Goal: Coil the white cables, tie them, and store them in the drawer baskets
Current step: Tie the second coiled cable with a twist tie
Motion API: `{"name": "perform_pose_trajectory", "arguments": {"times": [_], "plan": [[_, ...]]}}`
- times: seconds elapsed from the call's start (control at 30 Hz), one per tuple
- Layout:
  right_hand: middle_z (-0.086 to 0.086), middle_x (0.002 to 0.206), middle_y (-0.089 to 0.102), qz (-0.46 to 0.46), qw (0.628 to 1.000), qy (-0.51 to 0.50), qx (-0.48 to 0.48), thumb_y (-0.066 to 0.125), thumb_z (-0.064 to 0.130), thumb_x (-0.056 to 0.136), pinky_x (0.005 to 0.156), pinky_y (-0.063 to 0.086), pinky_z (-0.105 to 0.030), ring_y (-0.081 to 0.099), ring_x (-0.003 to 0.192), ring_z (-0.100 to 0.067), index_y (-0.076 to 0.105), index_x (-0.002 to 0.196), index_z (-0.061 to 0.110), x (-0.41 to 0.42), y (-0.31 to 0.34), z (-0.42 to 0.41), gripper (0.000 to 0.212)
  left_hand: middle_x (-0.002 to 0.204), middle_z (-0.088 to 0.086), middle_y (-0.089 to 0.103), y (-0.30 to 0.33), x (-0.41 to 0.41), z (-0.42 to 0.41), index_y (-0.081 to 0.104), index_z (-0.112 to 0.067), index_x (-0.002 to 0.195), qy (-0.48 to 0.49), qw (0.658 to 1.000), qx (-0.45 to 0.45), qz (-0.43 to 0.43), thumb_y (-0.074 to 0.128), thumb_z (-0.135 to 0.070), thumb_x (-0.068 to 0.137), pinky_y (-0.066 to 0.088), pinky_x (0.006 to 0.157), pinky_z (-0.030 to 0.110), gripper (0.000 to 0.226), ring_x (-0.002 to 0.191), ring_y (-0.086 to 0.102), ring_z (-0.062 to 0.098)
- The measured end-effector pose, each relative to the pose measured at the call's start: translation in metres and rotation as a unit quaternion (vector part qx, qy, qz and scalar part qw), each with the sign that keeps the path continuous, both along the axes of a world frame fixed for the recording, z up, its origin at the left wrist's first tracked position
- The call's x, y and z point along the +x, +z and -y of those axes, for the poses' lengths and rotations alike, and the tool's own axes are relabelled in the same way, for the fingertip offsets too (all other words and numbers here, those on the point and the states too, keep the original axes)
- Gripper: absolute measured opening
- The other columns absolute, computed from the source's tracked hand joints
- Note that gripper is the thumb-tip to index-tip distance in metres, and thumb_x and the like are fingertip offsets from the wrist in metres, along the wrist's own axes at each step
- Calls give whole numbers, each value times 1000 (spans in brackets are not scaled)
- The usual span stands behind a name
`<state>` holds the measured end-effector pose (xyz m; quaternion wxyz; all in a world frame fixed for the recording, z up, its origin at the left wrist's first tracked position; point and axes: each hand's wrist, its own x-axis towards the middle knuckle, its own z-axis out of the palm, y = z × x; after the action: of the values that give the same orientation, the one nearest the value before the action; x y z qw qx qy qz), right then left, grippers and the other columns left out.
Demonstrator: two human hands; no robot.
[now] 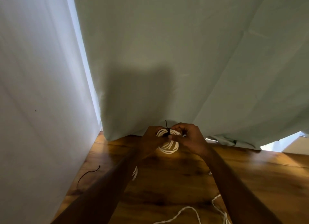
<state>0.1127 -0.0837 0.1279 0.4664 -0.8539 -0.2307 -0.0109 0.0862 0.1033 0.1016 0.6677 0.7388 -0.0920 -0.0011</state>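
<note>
A coiled white cable is held up above the wooden table, between both hands. My left hand grips the left side of the coil. My right hand pinches the coil's top right. A thin dark tie wraps the top of the coil, its free end sticking upward. More loose white cable lies on the table near the bottom edge, and a short piece shows beside my left forearm.
A second dark tie lies on the table at the left, near a white wall. A pale green curtain hangs behind the table. A bright gap shows under the curtain at right.
</note>
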Motion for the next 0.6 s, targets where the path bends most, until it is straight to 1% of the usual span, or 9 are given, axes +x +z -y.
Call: {"name": "perform_pose_trajectory", "arguments": {"times": [0.07,0.17,0.27,0.3,0.33,0.4,0.43,0.5,0.6], "plan": [[11,82,76,-6,1000,1,-19,84,20,79,68,48,-13,70,78,-1,78,90,22,2,-10,-8,13,72,-5,70,-7,-2,-9,71,-5,90,-6,999,13,-29,74,-1,82,49,63,20,9,69,66,5],[10,89,76,-20,998,6,-56,82,18,81,70,48,-11,69,82,1,79,94,19,3,-27,-20,13,86,-4,72,-27,-6,-26,72,-12,93,-22,997,40,-67,79,-10,80,52,75,25,15,85,68,8],[9,89,75,-42,995,11,-88,80,19,83,66,47,-10,68,80,1,78,96,18,-1,-46,-35,14,108,-1,72,-42,-14,-42,70,-16,113,-45,990,75,-114,80,-23,81,52,94,32,33,103,67,4],[8,87,75,-51,994,10,-97,80,19,83,65,48,-14,68,78,-2,78,96,18,-2,-54,-40,12,103,0,71,-52,-14,-49,69,-11,112,-48,988,85,-122,76,-17,85,52,93,29,28,96,67,-3],[6,86,75,-61,993,9,-104,79,18,84,65,49,-19,69,77,-5,78,94,17,-4,-63,-45,10,94,1,70,-56,-15,-54,68,-7,108,-51,985,107,-126,71,-12,89,52,84,24,21,85,66,-10],[3,85,74,-87,989,2,-121,77,15,86,65,48,-23,68,76,-10,77,92,17,-8,-79,-56,7,85,6,69,-67,-18,-65,67,-2,105,-51,980,149,-123,71,-16,89,53,69,21,21,71,63,-7],[3,86,73,-98,986,-1,-136,75,15,87,64,47,-22,67,77,-10,77,93,18,-10,-85,-62,7,83,5,70,-75,-19,-74,68,-3,103,-44,978,163,-120,74,-18,87,55,67,23,23,70,63,-5],[3,88,71,-122,977,2,-176,70,18,91,62,45,-21,64,78,-10,75,95,18,-14,-99,-71,7,76,-7,68,-86,-24,-92,69,-7,95,-30,975,172,-134,76,-13,84,50,62,15,14,67,63,-5],[-3,94,70,-144,963,-1,-227,67,20,92,59,42,-21,58,76,-11,73,99,16,-15,-121,-84,10,82,0,68,-102,-27,-118,72,0,91,-9,964,229,-137,74,-9,85,50,63,16,11,68,64,-1]]}}
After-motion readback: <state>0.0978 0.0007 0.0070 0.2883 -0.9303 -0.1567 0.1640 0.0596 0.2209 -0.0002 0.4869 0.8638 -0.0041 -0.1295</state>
